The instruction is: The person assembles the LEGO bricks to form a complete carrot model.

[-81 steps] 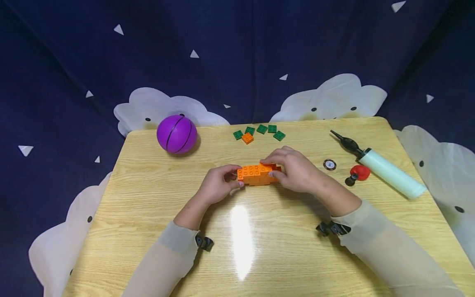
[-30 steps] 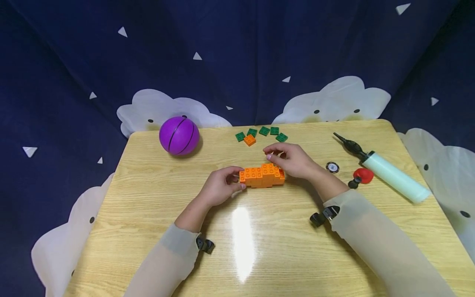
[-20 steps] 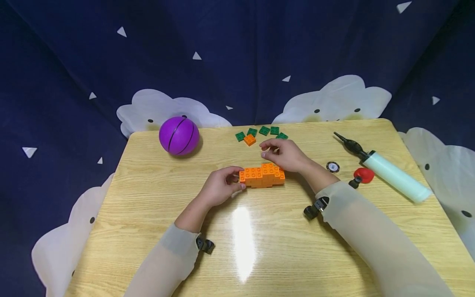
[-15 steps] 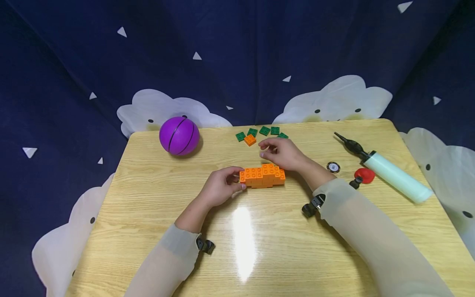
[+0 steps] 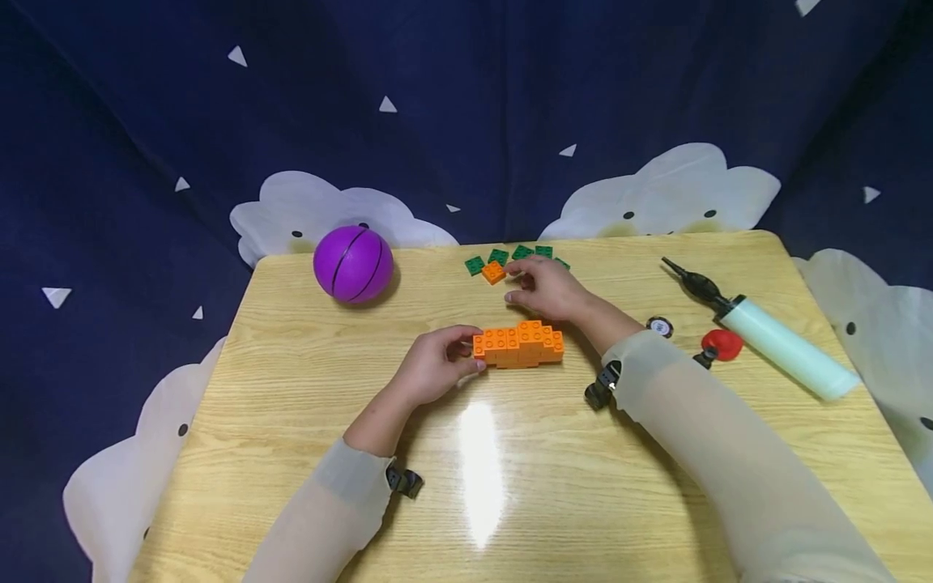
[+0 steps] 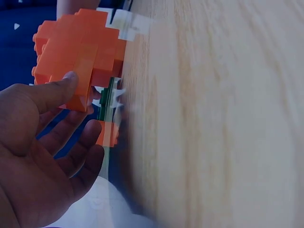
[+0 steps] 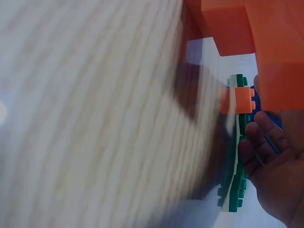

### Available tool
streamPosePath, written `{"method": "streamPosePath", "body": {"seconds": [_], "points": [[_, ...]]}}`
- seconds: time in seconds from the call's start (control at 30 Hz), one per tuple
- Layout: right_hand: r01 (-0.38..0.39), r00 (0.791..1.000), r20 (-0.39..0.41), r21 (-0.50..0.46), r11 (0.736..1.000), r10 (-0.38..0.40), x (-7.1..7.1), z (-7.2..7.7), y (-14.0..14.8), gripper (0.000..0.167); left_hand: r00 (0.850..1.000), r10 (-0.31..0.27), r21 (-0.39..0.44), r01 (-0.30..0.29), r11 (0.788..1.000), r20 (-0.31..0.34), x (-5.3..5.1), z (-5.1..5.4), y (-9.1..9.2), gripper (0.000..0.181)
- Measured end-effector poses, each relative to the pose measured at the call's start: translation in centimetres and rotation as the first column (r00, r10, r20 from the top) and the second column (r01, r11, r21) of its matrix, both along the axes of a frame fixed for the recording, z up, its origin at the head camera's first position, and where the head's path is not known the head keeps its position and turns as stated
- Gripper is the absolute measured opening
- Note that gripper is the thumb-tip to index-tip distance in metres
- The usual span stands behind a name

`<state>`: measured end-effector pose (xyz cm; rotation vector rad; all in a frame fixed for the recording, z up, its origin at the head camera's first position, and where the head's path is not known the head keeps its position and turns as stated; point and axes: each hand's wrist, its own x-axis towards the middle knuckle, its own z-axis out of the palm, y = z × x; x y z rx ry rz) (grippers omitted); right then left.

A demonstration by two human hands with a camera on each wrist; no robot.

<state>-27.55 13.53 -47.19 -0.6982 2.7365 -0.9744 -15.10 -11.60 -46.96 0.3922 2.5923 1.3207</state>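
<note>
Orange toy bricks joined into one stepped block (image 5: pixel 521 346) stand on the table in the middle of the head view. My left hand (image 5: pixel 433 368) pinches its left end; in the left wrist view the thumb lies on the orange block (image 6: pixel 78 47) and the lower fingers are off it. Beyond the block, my right hand (image 5: pixel 551 290) hovers with thumb and index finger apart. Its index fingertip is close to a loose orange brick (image 5: pixel 493 273); whether they touch I cannot tell. Several green bricks (image 5: pixel 475 265) lie around that brick, some partly hidden behind the right hand.
A purple ball (image 5: pixel 353 264) sits at the table's back left. To the right lie a poker chip (image 5: pixel 659 326), a red object with a black end (image 5: pixel 722 344) and a pale green hand pump (image 5: pixel 790 346). A dark blue curtain (image 5: pixel 452 105) hangs behind the table.
My right hand has let go of the orange block and moved away and leftward to the loose orange brick. The left hand keeps its grip, and the block stays about where it was.
</note>
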Motion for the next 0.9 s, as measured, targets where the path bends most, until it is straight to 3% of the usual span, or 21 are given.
{"method": "streamPosePath", "body": {"seconds": [0.27,0.47,0.6,0.77,0.9], "points": [[-0.049,0.996,-0.067,0.082,0.995,0.055,-1.2,-0.5,-0.5,0.056,1.000,0.000,-0.006,0.000,1.000,0.009,0.1,0.2,0.2,0.045],[-0.051,0.998,-0.038,0.162,0.986,0.058,-1.6,-0.3,-0.8,0.058,1.000,-0.005,-0.013,0.005,1.000,0.001,0.1,0.2,0.2,0.044],[-0.039,0.999,-0.025,0.167,0.985,0.044,-1.6,0.0,-0.8,0.047,1.000,-0.012,-0.014,0.012,1.000,-0.003,0.1,0.3,0.2,0.044],[-0.057,0.995,-0.067,0.135,0.989,0.067,-1.5,-0.1,-0.6,0.025,1.000,0.000,-0.016,0.000,1.000,0.003,0.1,0.2,0.2,0.044],[-0.052,0.995,-0.076,0.111,0.992,0.061,-1.2,-0.3,-0.4,0.016,1.000,0.007,-0.015,-0.006,1.000,0.006,0.1,0.2,0.2,0.044]]}}
